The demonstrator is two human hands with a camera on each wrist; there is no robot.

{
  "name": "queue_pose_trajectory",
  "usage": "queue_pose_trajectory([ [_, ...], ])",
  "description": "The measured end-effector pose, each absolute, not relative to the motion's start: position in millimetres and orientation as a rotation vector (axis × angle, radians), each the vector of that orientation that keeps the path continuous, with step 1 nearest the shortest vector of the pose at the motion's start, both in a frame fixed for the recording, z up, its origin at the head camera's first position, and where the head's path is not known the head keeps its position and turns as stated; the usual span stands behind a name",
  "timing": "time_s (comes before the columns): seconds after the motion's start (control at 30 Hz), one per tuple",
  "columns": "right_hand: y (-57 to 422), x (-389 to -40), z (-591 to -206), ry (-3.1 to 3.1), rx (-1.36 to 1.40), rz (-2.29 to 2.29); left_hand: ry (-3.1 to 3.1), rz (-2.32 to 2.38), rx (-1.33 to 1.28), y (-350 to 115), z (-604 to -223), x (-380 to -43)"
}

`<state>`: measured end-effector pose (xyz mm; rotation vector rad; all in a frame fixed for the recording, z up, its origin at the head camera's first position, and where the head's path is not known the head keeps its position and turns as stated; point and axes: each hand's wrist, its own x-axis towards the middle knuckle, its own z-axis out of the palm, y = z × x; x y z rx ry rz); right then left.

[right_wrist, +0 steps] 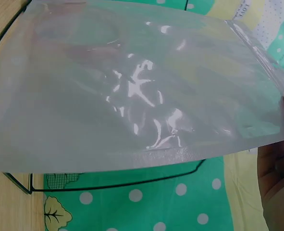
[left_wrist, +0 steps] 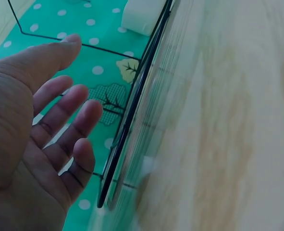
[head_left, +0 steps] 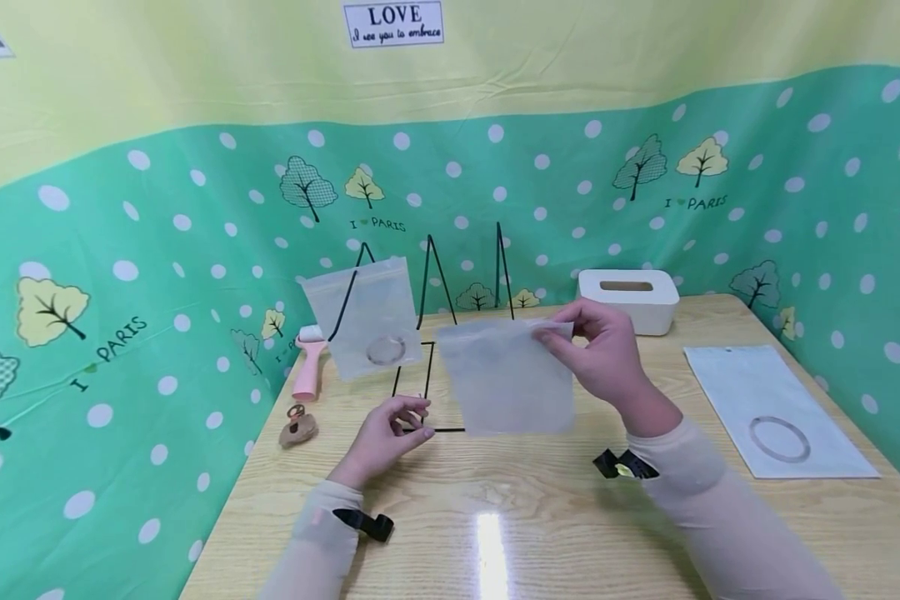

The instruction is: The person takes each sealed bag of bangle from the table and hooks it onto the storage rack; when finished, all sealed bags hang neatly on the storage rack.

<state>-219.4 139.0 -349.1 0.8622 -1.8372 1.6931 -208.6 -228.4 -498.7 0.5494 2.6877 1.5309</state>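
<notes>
My right hand (head_left: 607, 354) pinches a frosted plastic zip bag (head_left: 510, 387) by its top right corner, so that the bag hangs down over the table. In the right wrist view, shiny creases cross the bag (right_wrist: 84, 134) and a faint reddish ring outline shows through near its far end. Loosely bent and holding nothing, my left hand (head_left: 386, 437) is beside the black wire rack (head_left: 430, 371), left of the bag. On the rack's left loop is a second zip bag (head_left: 360, 304), with a ring-shaped thing (head_left: 386, 350) in its lower part.
A pink lint roller (head_left: 310, 371) and a small brown object (head_left: 297, 429) lie at the table's left edge. The white tissue box (head_left: 656, 304) stands at the back right. Toward the right edge lies a flat white bag (head_left: 765, 392) with a ring outline on it.
</notes>
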Motion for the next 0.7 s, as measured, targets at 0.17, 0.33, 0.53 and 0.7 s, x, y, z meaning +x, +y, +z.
queue_pose_trajectory([
  [0.17, 126.9, -218.6, -353.0, -1.840, 0.855, 1.690, 2.632, 1.547, 0.622, -226.1, -499.0, -208.7],
  [0.33, 119.0, -219.7, -354.2, -1.812, 0.861, 1.686, 2.572, 1.586, 0.748, -224.9, -503.1, -210.4],
  [0.53, 111.0, -219.6, -353.7, -1.784, 0.868, 1.673, 2.564, 1.603, 0.785, -221.4, -504.7, -209.6],
  [0.7, 101.7, -218.1, -354.2, -1.776, 0.872, 1.698, 2.569, 1.635, 0.784, -217.3, -501.7, -205.9],
])
